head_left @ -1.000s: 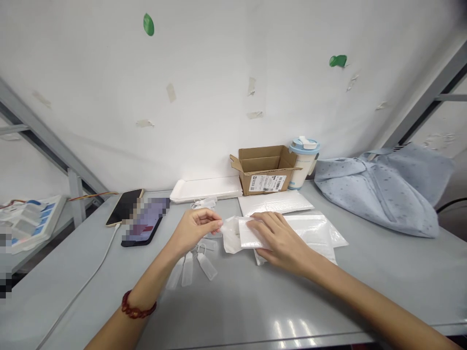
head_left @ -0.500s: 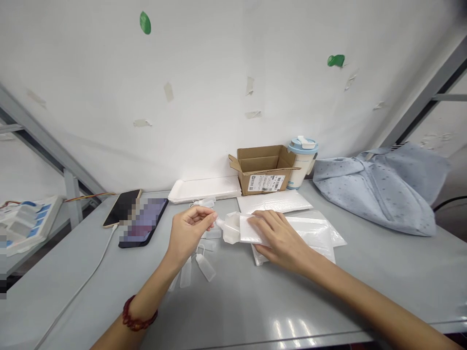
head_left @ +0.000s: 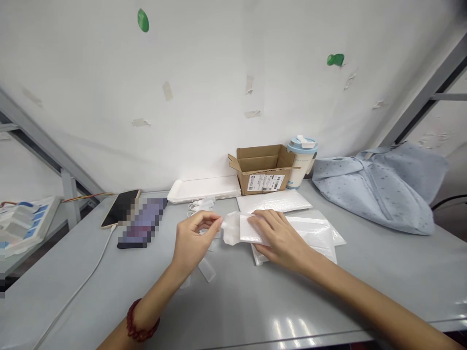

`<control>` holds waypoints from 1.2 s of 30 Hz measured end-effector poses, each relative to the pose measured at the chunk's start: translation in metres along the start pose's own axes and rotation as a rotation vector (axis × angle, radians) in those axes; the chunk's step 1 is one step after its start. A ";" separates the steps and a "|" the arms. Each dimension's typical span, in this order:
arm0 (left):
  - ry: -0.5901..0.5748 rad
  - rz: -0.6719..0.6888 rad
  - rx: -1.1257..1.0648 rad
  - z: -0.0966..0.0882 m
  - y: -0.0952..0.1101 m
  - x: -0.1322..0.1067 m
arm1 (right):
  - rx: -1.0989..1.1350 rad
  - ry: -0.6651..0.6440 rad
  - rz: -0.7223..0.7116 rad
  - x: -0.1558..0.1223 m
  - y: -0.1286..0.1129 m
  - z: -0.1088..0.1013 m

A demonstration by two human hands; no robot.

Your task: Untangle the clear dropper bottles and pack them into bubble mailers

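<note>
My right hand [head_left: 280, 240] grips a white bubble mailer [head_left: 248, 230], fingers over its top and thumb below. The mailer's open flap [head_left: 231, 232] points left. At that mouth, the thumb and forefinger of my left hand [head_left: 195, 238] are pinched on the end of a small translucent tag; the rest of it seems to lie inside the mailer. Several similar frosted plastic tags [head_left: 207, 270] with loops lie on the table, partly hidden under my left hand. More white mailers [head_left: 277, 200] lie flat beneath and behind my right hand.
At the back stand an open cardboard box [head_left: 266, 184] and a lidded cup [head_left: 301, 163], beside a stack of white envelopes [head_left: 207, 189]. Two phones [head_left: 122, 209] and a white cable [head_left: 91, 272] are at left. A blue cloth bag [head_left: 375, 194] lies at right.
My left hand has moved slightly right, closer to the mailer's mouth, and less of the tag shows. My right hand and the mailer have stayed in place.
</note>
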State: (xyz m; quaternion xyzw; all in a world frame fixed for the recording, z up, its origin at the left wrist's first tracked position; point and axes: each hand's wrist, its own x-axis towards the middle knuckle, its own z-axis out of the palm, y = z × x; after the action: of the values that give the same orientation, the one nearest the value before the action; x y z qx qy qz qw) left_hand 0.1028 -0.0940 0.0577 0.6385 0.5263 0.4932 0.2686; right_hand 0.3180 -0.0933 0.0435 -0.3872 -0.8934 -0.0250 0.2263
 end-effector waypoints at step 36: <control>-0.207 0.388 0.285 0.000 -0.012 0.001 | 0.027 0.122 -0.081 -0.001 0.004 0.004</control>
State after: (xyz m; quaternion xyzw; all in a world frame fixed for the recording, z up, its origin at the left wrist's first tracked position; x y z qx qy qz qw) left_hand 0.0977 -0.0897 0.0478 0.8060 0.4277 0.3883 0.1287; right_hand 0.3199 -0.0907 0.0387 -0.3453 -0.8931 -0.0456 0.2846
